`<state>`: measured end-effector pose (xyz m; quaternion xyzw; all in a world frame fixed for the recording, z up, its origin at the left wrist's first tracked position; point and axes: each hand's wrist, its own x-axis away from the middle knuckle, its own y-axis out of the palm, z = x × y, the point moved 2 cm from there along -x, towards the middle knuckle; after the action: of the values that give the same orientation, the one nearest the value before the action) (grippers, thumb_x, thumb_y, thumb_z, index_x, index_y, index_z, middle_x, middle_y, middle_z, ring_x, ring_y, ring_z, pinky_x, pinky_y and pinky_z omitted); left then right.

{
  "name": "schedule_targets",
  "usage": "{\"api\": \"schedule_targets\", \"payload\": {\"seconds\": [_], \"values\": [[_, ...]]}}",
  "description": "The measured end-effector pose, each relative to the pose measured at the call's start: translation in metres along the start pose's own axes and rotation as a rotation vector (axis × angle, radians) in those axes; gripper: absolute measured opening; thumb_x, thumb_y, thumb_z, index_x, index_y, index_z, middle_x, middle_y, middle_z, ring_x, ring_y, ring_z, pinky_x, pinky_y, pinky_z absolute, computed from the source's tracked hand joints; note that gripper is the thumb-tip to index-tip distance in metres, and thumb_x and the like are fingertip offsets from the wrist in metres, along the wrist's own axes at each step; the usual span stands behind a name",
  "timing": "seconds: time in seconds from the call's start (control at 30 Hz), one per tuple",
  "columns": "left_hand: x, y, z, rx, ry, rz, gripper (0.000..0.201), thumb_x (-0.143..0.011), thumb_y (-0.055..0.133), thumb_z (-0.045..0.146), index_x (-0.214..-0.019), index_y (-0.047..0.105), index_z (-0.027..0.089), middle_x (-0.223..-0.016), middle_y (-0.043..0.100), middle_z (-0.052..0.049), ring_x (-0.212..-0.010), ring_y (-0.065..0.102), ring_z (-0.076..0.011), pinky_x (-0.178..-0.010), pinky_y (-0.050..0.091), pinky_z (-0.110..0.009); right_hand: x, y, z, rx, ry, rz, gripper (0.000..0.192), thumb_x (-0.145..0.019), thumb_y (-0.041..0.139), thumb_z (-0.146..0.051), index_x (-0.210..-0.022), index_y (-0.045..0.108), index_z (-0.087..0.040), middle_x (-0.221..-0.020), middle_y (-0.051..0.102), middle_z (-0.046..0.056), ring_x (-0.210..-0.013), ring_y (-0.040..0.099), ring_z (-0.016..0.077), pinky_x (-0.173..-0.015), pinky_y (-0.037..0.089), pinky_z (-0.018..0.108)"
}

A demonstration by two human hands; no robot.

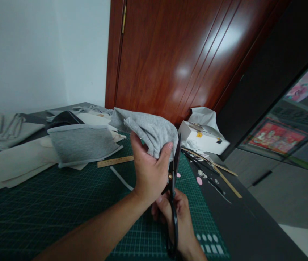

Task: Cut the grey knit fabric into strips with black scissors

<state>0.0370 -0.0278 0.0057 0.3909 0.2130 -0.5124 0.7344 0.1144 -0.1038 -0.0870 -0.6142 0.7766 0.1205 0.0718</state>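
My left hand grips a bunched piece of grey fabric and holds it up above the green cutting mat. Just below and behind it, my right hand holds black scissors by the handles. The blades point upward along the right edge of the fabric, close to my left thumb. Part of my right hand is hidden behind my left wrist.
A grey cloth panel lies on beige fabric sheets at the left. A wooden ruler and a white strip lie on the mat. A white box and long wooden sticks sit at the right table edge. A brown door stands behind.
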Motion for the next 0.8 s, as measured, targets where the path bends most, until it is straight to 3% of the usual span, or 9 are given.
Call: {"api": "schedule_targets", "payload": {"seconds": [0.27,0.8], "values": [[0.0032,0.0008,-0.0008,0.033,0.003,-0.040,0.066,-0.080,0.078,0.014,-0.136,0.045,0.023,-0.133,0.062,-0.010,-0.119,0.063,-0.0218,-0.113,0.042,-0.042,-0.0007,-0.0011,0.0008,-0.023,-0.014,0.033,0.043,-0.086,0.076,-0.054,-0.068,0.063,-0.017,-0.054,0.058,-0.002,-0.046,0.047,0.0101,-0.044,0.034,0.020],[0.0055,-0.0004,-0.0005,-0.010,0.016,-0.044,0.071,-0.078,0.079,0.016,-0.139,0.043,0.023,-0.133,0.061,-0.011,-0.118,0.064,-0.0232,-0.111,0.044,-0.041,0.0022,-0.0036,0.0016,-0.023,-0.065,-0.024,0.048,-0.091,0.067,-0.060,-0.071,0.064,-0.016,-0.055,0.057,-0.001,-0.047,0.045,0.0102,-0.046,0.034,0.022]]}}
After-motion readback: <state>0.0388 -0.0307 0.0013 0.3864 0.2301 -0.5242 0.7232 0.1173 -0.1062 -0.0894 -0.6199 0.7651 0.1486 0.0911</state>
